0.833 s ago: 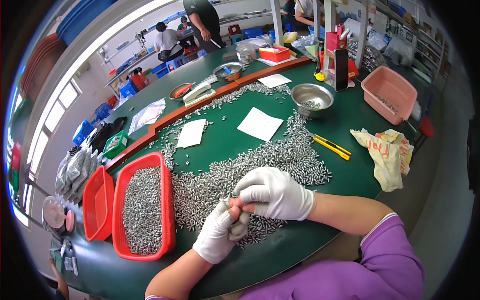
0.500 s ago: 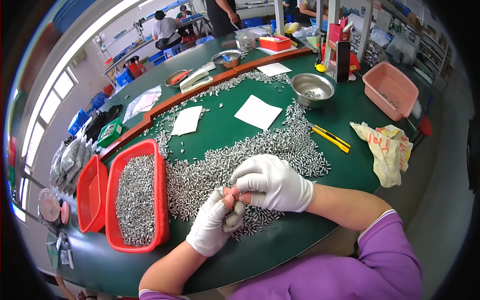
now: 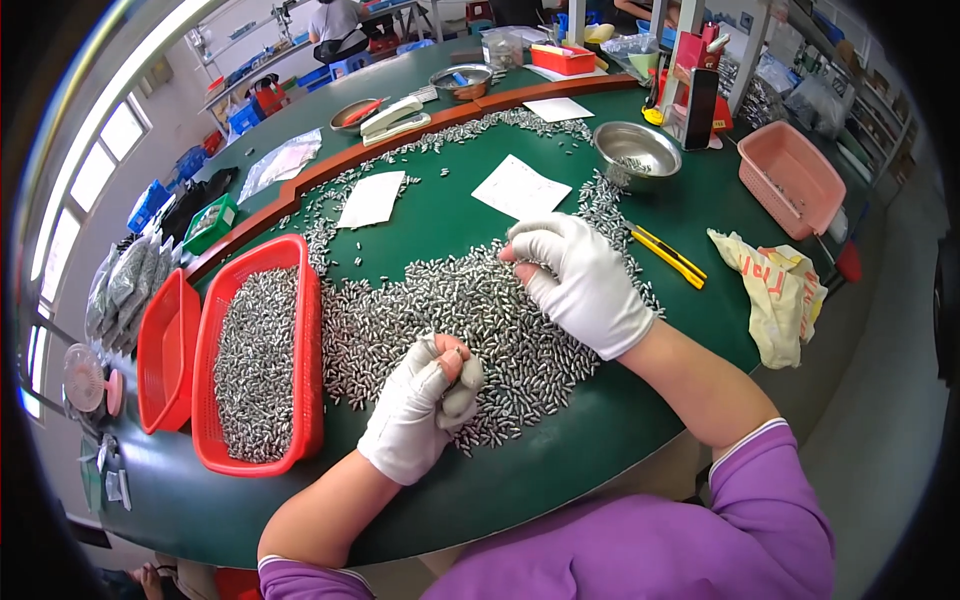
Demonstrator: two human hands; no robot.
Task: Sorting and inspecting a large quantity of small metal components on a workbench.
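Note:
A heap of small silvery metal pieces (image 3: 420, 305), pointed and cylinder-like, spreads over the green table. My left hand (image 3: 422, 405), in a white glove with bare fingertips, is closed at the heap's near edge. Its thumb and forefinger press together; whatever is between them is too small to name. Above the heap's far part, my right hand (image 3: 580, 280), gloved the same way, has its thumb and forefinger tips drawn close. I cannot make out anything between them. To the left, a red plastic basket (image 3: 312, 370) is filled with the same pieces.
A second red basket (image 3: 165, 350) stands farther left. Beyond the heap lie white paper sheets (image 3: 520, 187) and a steel bowl (image 3: 637, 150). A yellow cutter knife (image 3: 668, 257), a crumpled cloth-like bag (image 3: 770, 295) and a pink basket (image 3: 790, 180) are at right. A wooden strip (image 3: 290, 190) crosses the table.
My hands were together over the heap's near part. They have come apart: the right has moved away toward the heap's far side, while the left stays near, still closed. The view has shifted slightly.

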